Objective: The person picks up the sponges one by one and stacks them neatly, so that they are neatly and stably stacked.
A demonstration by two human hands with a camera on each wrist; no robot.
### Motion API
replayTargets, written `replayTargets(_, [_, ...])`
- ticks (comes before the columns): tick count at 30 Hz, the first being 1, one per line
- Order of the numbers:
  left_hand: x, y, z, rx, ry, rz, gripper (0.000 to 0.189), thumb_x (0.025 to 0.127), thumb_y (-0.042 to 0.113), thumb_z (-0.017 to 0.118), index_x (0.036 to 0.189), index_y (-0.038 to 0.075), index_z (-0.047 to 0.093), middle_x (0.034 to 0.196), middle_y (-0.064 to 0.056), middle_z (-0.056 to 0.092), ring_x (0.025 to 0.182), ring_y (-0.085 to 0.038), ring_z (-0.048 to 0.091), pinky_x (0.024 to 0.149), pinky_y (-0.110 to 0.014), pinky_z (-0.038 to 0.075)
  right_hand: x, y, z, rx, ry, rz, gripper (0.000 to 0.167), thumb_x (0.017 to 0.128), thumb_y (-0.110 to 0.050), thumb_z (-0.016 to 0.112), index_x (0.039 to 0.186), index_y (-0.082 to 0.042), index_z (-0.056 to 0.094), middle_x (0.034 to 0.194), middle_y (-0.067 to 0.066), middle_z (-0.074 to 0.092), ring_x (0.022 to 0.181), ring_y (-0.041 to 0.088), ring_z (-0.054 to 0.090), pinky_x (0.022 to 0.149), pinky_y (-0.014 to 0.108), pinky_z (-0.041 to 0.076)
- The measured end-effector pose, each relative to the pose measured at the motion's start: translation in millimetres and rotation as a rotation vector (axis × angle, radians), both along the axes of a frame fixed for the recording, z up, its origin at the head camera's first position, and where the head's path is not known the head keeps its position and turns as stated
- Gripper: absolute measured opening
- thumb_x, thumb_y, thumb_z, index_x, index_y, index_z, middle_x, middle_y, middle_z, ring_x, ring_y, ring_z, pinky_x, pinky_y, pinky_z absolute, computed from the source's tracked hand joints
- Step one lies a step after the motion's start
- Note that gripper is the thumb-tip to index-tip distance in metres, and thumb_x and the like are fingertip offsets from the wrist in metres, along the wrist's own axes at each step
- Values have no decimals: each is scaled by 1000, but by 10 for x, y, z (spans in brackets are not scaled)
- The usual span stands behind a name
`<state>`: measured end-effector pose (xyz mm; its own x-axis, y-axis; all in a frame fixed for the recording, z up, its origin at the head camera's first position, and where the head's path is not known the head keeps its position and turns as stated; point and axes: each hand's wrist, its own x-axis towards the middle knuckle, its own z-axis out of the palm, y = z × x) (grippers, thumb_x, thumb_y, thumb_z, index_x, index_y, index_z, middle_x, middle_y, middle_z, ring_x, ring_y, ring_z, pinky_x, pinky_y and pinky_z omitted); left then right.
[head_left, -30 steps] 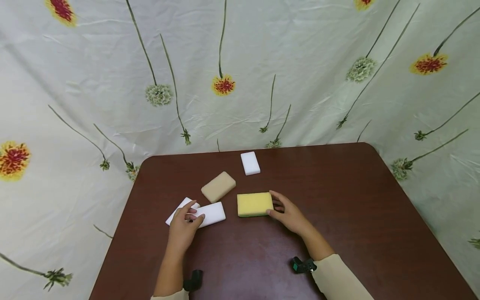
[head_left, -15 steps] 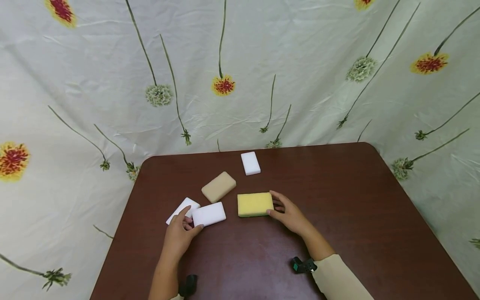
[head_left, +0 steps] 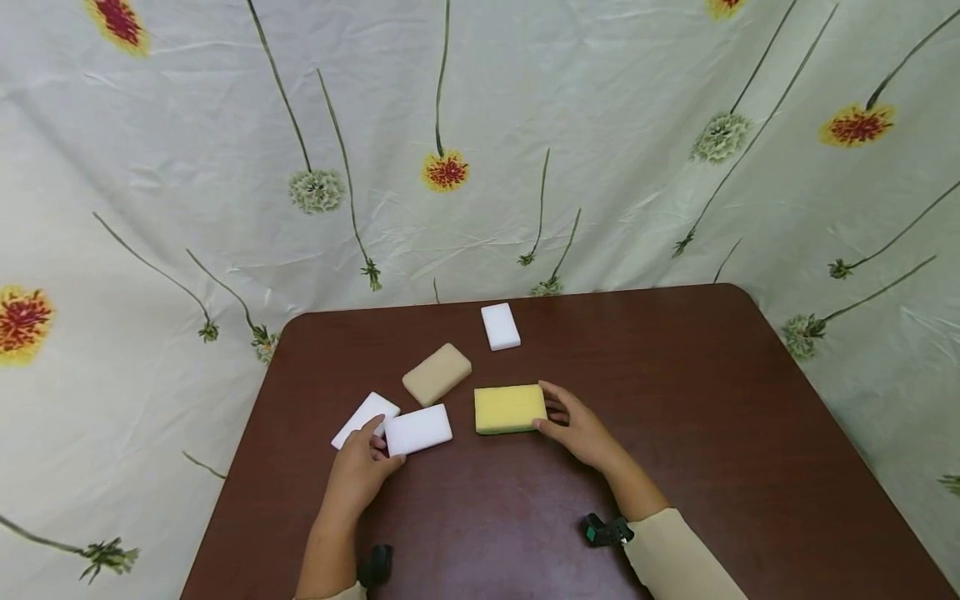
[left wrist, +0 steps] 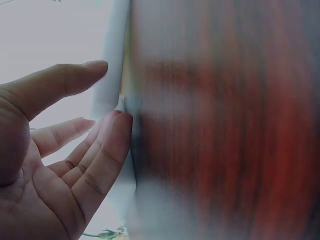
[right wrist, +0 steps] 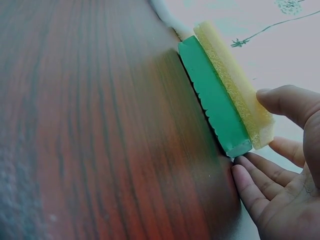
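In the head view, my left hand (head_left: 357,473) is at the left end of a white sponge block (head_left: 420,429). Its thumb meets the near edge and its fingers curve about the far corner. The left wrist view shows the thumb of the left hand (left wrist: 55,150) against the white block. A yellow sponge (head_left: 510,408) with a green underside lies flat, and my right hand (head_left: 582,429) grips its right end between thumb and fingers. In the right wrist view, the green lower layer (right wrist: 212,95) lies under the yellow foam (right wrist: 232,85).
A second white block (head_left: 366,415) lies behind the left hand, partly hidden by it. Farther back are a beige sponge (head_left: 437,374) and a small white block (head_left: 501,326). All rest on a dark brown table (head_left: 675,375) before a flowered cloth (head_left: 600,83).
My left hand has drawn back slightly to the left, uncovering more of the near white block. The right hand and all the blocks stay where they were.
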<state>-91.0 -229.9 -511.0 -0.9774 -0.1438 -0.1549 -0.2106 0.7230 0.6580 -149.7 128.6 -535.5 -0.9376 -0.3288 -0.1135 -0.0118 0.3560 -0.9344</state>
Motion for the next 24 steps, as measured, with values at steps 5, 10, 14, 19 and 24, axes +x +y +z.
replayTargets(5, [-6, 10, 4, -31, 9, -7, 70, 82, 13, 80, 144, -1, 50, 102, -13, 59, 82, -18, 61, 71, -29, 45, -2, 1, -15, 8, 8, -1, 72, 97, -23, 70, 158, -16, 34, 158, 12, 41, 142, 33, 46, 114, 50, 42])
replayTargets(10, [-10, 3, -2, -29, 15, -1, 69, 83, 14, 80, 143, -1, 51, 104, -14, 60, 84, -20, 64, 71, -30, 47, -6, 5, -24, 9, 7, 2, 71, 96, -22, 70, 158, -17, 35, 159, 12, 41, 143, 33, 45, 114, 51, 41])
replayTargets(14, [-6, -12, -10, -3, 13, 3, 68, 84, 16, 80, 144, 0, 50, 109, -17, 62, 88, -21, 66, 72, -30, 49, 0, 5, -24, 10, 4, 2, 72, 96, -23, 70, 158, -16, 34, 159, 13, 41, 143, 33, 46, 114, 51, 41])
replayTargets(19, [-5, -20, -5, 12, 31, 9, 68, 86, 17, 79, 145, 1, 49, 112, -18, 62, 94, -23, 68, 76, -30, 50, 7, 4, -7, 5, -9, -2, 72, 96, -24, 70, 158, -17, 35, 159, 12, 41, 143, 33, 46, 114, 51, 41])
replayTargets(24, [-10, -21, -6, 34, 55, 31, 66, 87, 18, 78, 144, 1, 50, 115, -18, 63, 98, -26, 70, 78, -30, 51, 3, 8, -10, 9, -7, -1, 71, 97, -23, 70, 158, -18, 35, 159, 11, 40, 143, 33, 46, 114, 51, 41])
